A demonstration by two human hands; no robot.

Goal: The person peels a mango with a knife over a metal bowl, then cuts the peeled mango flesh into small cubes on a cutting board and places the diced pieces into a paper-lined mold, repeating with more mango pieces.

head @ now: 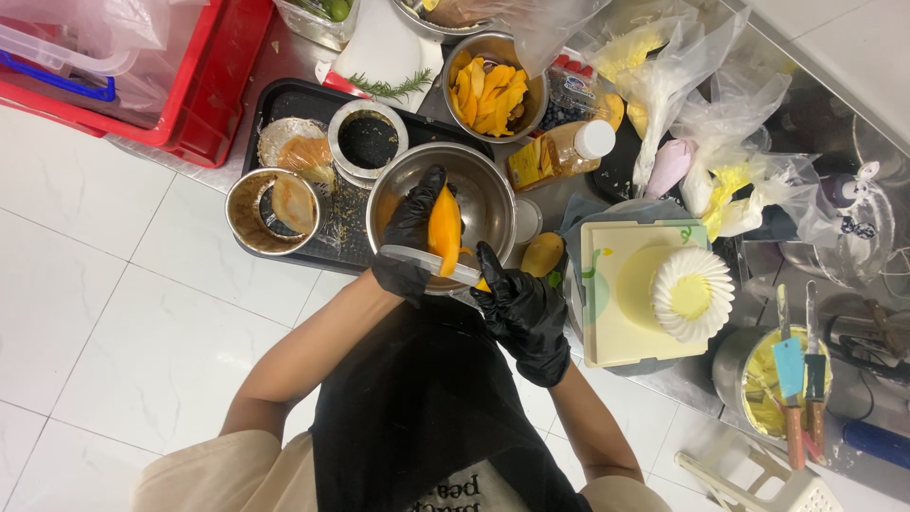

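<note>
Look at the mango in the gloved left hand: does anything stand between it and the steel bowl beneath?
Nothing visible does. The left hand holds the mango directly over the steel bowl; the right hand only holds a knife against it.

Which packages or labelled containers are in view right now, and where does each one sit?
Clear plastic bottle of amber liquid: lying beside the steel bowl of mango slices, white cap, yellow-orange label.
Small clear packet: right of that bowl, red edge.
Crumpled clear plastic bags: piled farther right.
</note>
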